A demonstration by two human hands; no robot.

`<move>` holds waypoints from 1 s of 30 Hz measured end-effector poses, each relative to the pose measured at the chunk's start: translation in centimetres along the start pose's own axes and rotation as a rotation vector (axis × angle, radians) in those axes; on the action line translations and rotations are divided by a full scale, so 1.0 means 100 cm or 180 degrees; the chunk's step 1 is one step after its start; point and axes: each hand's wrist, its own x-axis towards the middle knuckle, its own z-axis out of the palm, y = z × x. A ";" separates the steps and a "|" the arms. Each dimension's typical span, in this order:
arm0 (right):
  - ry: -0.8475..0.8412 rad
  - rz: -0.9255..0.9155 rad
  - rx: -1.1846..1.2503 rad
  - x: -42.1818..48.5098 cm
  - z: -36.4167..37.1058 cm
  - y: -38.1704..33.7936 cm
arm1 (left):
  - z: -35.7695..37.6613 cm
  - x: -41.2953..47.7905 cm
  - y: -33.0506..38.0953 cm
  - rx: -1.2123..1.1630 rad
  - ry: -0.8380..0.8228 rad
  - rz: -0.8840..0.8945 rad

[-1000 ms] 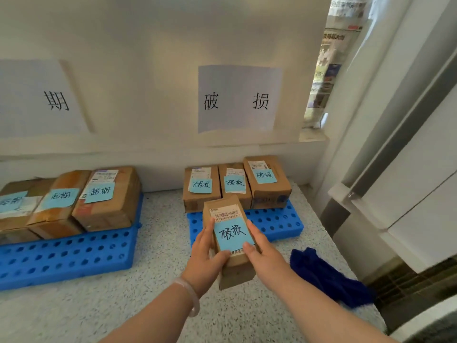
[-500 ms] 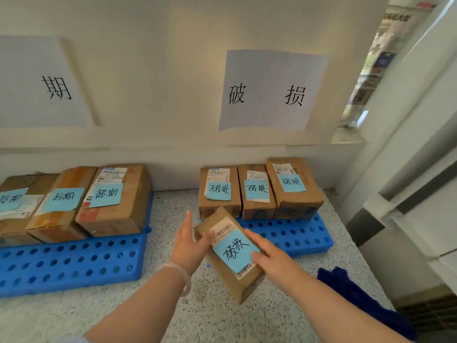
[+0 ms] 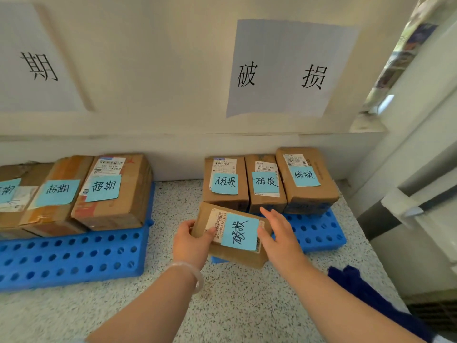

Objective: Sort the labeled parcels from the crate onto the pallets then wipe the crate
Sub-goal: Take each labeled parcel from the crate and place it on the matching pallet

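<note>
My left grip (image 3: 191, 241) pinches the parcel (image 3: 238, 235) at the near edge of the right pallet (image 3: 319, 231); right grip (image 3: 279, 236) rests spread against it.

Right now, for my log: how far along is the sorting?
Done: left pallet and right pallet each hold three parcels. In hand: left hand grips a fourth parcel at the right pallet's front, right hand steadying it. Left: wiping; blue cloth untouched, crate unseen.

A brown parcel (image 3: 239, 233), blue note on top, lies askew over the front edge of the right blue pallet (image 3: 319, 233), before three like parcels (image 3: 265, 184) in a row. Three other parcels (image 3: 111, 194) sit on the left pallet (image 3: 74, 258).
</note>
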 end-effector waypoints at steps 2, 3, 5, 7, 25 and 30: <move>0.0164 -0.0272 -0.0507 -0.010 0.003 0.002 | 0.003 0.000 0.001 -0.0052 0.0092 -0.0089; 0.0237 -0.0443 -0.0859 -0.016 0.007 0.005 | 0.003 -0.001 0.001 -0.0046 0.0123 -0.0114; 0.0245 -0.0698 -0.1472 -0.027 0.015 0.016 | 0.002 -0.004 0.000 0.0069 0.0177 -0.0072; 0.0109 -0.0713 -0.1833 -0.034 0.022 0.025 | -0.002 -0.005 -0.008 0.0474 0.0218 0.0148; -0.0123 -0.1317 -0.2491 -0.010 0.018 0.037 | -0.006 -0.012 -0.032 0.3587 -0.0368 0.2761; -0.0023 -0.1180 -0.2505 -0.004 0.018 0.037 | 0.000 0.000 -0.025 0.3828 -0.0582 0.2704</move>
